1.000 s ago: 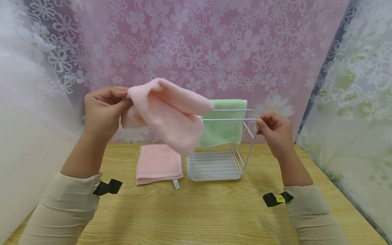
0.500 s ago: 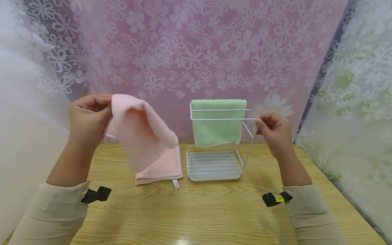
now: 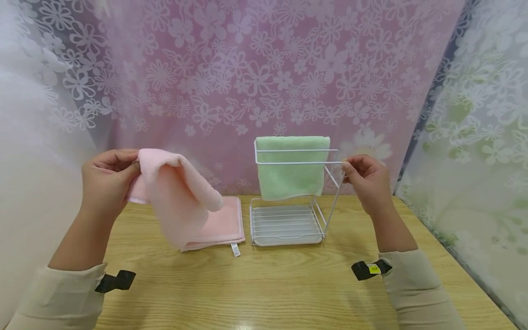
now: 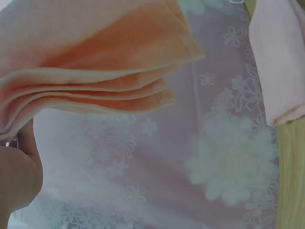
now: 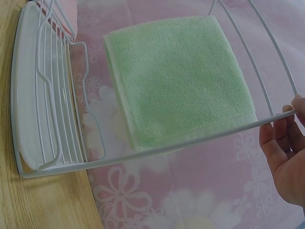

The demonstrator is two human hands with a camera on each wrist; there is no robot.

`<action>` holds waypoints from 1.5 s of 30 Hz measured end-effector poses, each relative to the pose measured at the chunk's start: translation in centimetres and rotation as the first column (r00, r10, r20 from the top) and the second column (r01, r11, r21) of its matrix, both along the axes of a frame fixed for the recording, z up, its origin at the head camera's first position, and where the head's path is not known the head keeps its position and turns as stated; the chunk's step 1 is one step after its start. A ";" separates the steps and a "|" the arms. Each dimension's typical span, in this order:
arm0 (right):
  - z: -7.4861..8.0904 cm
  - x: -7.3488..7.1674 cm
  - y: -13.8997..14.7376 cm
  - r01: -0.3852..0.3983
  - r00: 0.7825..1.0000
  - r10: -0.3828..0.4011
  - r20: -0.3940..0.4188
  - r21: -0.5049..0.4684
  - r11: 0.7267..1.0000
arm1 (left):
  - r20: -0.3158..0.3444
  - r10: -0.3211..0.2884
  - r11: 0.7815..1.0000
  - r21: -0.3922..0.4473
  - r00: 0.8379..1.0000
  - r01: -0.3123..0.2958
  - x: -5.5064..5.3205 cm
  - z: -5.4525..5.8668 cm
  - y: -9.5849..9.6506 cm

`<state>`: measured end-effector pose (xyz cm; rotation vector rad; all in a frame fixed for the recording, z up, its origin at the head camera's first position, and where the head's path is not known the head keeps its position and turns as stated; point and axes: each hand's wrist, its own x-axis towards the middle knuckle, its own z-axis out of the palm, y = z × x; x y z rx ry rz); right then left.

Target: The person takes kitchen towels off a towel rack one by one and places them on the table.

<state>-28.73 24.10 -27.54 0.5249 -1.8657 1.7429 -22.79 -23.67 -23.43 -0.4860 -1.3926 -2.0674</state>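
Observation:
In the head view my left hand (image 3: 105, 181) pinches a folded pink towel (image 3: 177, 192) by its left edge, above the table at left. Its layered folds fan out in the left wrist view, and its lower end overlaps a second pink towel (image 3: 222, 220) lying folded on the table, with a small white tag (image 3: 235, 250). My right hand (image 3: 367, 183) pinches the upper front right corner of a white wire rack (image 3: 299, 163). Over the rack's back upper bar hangs a green towel (image 3: 290, 178); the right wrist view shows its terry surface (image 5: 176, 81) close up.
A white drip tray (image 3: 286, 240) sits in the rack's base under wire slats. The wooden table (image 3: 231, 293) extends in front of both hands. A pink flowered curtain (image 3: 247, 68) stands behind, with pale sheets at either side.
My left hand has carried the pink towel left and down, away from in front of the rack, so the green towel's left part shows now. My right hand keeps its hold on the rack.

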 end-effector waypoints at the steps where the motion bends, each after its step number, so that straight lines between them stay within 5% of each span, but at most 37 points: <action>1: 0.0 0.0 0.0 0.001 1.000 -0.001 0.000 0.000 1.000 | 0.006 0.007 1.000 -0.001 1.000 -0.007 0.0 -0.2 -0.2; 29: -0.3 -0.1 0.1 0.009 1.000 -0.009 -0.021 0.004 1.000 | 0.102 0.067 0.998 0.011 0.993 -0.068 1.1 -4.2 -4.5; 45: -0.2 0.0 0.0 -0.005 1.000 0.005 -0.023 -0.004 1.000 | 0.193 0.132 0.990 -0.074 0.972 -0.120 2.4 -5.9 -6.9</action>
